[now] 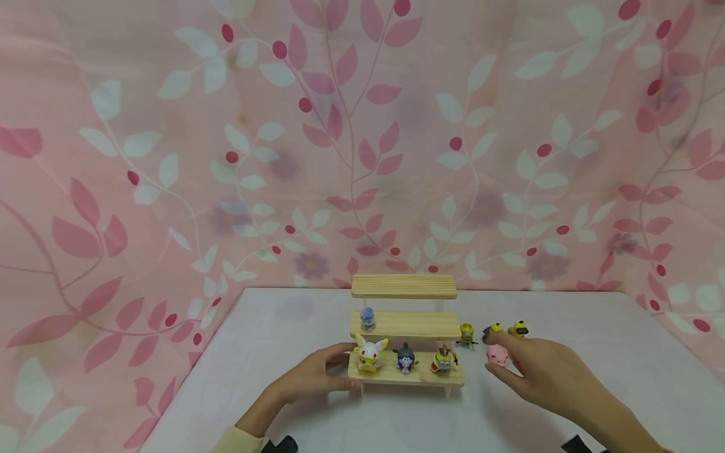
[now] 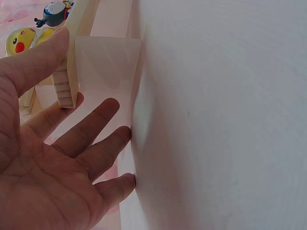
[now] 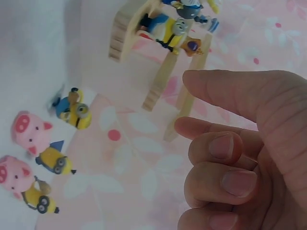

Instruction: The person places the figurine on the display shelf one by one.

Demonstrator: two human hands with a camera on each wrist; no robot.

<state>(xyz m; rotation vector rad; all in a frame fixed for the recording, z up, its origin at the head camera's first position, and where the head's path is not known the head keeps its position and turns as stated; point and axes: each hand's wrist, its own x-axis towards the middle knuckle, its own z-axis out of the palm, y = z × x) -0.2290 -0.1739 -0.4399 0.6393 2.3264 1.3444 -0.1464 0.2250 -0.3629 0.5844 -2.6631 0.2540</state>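
Likely stocking shelf [image 1: 416, 324] with figurines [image 1: 405, 360]: gripping lower tier's left end with left hand [image 1: 311, 377]; hovering with empty, loosely parted right hand [image 1: 552, 374] near pink pigs [image 3: 32, 132] on surface [image 1: 294, 314]. Next, probably pinch one, lift to tier.

Free room lay before the wooden display stand [image 1: 404, 286]; minion figurines [image 1: 467, 336] and pink pig figurines [image 3: 32, 130] crowded its right, the left hand [image 1: 315, 376] its left.
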